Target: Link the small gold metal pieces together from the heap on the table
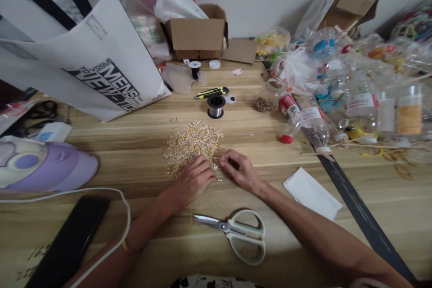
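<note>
at the near right edge of a glittering gold-and-silver pile (191, 144), two hands sit close together.
the left hand (197, 174) overlaps the pile's near edge, fingers curled inward, a small metal piece (218, 179) by its fingertips; whether it is gripped, i cannot tell. the right hand (239, 169) is just beside the pile's right edge, thumb and forefinger drawn close, any hold hidden. the pile lies mid-table, with a stretch of wood (275, 157) running right toward the bottles (312, 121) and another strip up to the wire spool (215, 108). scissors (245, 235) lie between the forearms, narrowing the near side.
</note>
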`<state>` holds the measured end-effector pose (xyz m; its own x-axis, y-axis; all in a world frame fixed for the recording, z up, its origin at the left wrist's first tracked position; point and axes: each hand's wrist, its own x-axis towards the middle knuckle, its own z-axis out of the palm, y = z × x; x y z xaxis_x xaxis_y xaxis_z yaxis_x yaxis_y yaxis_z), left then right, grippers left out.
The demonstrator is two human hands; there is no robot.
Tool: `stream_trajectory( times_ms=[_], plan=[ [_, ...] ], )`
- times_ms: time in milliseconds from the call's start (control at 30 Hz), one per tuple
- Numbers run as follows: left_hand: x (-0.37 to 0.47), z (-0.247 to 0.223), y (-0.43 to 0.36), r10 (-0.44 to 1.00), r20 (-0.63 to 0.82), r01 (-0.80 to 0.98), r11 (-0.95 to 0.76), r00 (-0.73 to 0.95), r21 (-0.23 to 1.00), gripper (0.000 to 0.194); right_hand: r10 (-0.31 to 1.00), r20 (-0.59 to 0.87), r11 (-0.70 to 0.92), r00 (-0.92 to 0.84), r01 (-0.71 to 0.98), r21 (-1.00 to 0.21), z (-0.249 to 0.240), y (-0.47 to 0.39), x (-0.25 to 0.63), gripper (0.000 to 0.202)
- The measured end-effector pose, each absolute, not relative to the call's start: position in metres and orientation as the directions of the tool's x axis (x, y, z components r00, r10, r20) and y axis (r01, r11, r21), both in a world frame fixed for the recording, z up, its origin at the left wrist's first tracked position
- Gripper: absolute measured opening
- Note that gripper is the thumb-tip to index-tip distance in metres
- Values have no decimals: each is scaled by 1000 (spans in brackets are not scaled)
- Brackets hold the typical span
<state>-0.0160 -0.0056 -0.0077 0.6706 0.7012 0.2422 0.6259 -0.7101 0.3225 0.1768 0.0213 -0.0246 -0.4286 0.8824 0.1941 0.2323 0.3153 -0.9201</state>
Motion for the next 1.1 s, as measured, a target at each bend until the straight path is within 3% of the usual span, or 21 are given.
stream_trajectory(
  times_ms=[467, 767, 1100],
  plan=[
    [-17, -10, -7, 733, 250, 635, -675, 632, 376, 13, 886, 190, 307, -423, 228, -924, -26, 21, 176, 17],
    [-23, -3, -3, 811, 353, 621, -584, 467, 523, 14, 892, 183, 301, -414, 238, -923, -25, 21, 176, 17],
    [-10, -3, -13, 708, 269, 609, -702, 653, 370, 12, 890, 188, 304, -416, 235, -923, -27, 21, 176, 17]
  ],
)
